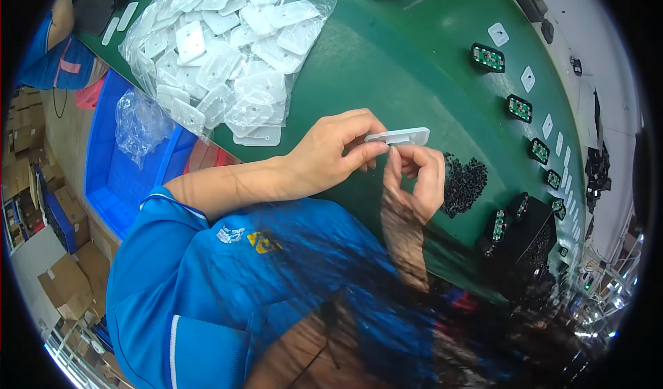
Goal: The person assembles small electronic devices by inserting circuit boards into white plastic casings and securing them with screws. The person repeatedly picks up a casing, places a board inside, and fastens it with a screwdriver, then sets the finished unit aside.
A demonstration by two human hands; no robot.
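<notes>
Between thumb and fingers, my left hand point(338, 144) grips one end of a white plastic cover point(407, 137), held tilted above the green table. My right hand point(418, 178) is closed in a pinch at the cover's lower edge; whatever small piece its fingertips may hold is too small to make out. Beside that hand lies a pile of small black parts point(464, 185). A clear plastic bag full of similar white covers point(259, 89) rests on the table at the upper left.
On the green table point(387, 57), black housings with green circuit boards point(488, 57) and white covers point(498, 34) line the right side. A blue bin point(103, 171) holding crumpled clear plastic point(138, 123) stands at left. Another person's arm point(61, 20) shows at upper left. Hair blurs the lower right.
</notes>
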